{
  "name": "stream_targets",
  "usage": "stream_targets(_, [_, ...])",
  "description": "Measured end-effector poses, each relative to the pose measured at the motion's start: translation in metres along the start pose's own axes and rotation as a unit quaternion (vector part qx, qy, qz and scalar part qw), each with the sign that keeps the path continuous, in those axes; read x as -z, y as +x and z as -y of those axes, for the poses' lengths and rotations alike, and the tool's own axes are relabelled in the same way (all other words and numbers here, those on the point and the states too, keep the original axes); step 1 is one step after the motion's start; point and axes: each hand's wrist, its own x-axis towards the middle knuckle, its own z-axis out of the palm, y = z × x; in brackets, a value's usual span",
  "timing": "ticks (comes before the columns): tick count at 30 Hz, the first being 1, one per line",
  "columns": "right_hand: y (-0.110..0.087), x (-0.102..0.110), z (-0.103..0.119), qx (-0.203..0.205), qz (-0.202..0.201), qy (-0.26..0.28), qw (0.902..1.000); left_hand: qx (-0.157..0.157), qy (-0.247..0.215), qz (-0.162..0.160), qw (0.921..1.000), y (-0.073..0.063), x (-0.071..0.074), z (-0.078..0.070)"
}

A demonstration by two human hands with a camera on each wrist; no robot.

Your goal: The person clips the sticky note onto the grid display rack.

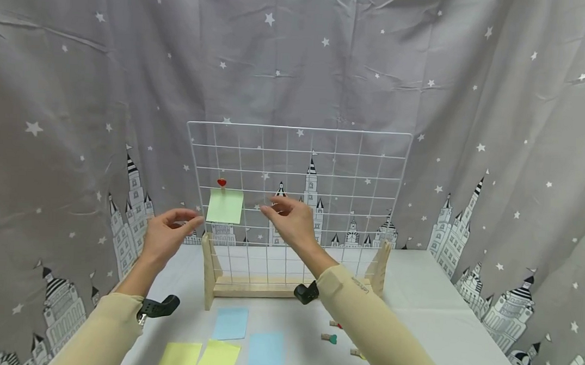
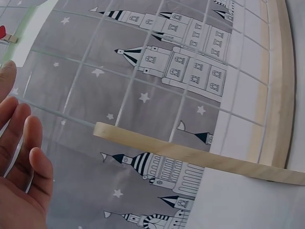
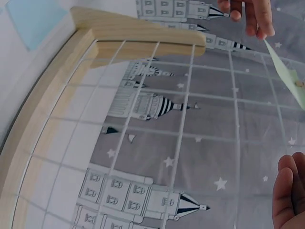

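Note:
A pale green sticky note (image 1: 225, 207) hangs on the left part of a white wire grid (image 1: 300, 128), held at its top by a small clothespin with a red heart (image 1: 221, 183). My left hand (image 1: 165, 236) is raised beside the grid's left edge, fingers loosely bent, fingertips right at the note's lower left corner. To the right of the note, my right hand (image 1: 294, 222) hovers in front of the wires with relaxed fingers and nothing in them. The right wrist view shows the note (image 3: 286, 76) edge-on, tilted out from the wires.
A wooden stand (image 1: 253, 288) carries the grid on a white table (image 1: 429, 297). In front lie blue notes (image 1: 266, 351) and yellow notes (image 1: 179, 357). Several small clothespins, one with a green heart (image 1: 332, 339), lie near my right forearm. A grey curtain (image 1: 298, 57) hangs behind.

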Motion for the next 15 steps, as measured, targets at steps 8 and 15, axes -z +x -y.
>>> stream_targets(8, [-0.006,0.008,-0.013,-0.005,0.0,-0.011,0.9999,0.014,0.006,0.004,0.9999,-0.008,-0.007,0.011])
stream_targets(15, [-0.012,0.013,-0.023,-0.006,-0.005,-0.01,0.9999,0.015,0.006,0.021,0.9997,-0.013,-0.013,0.017])
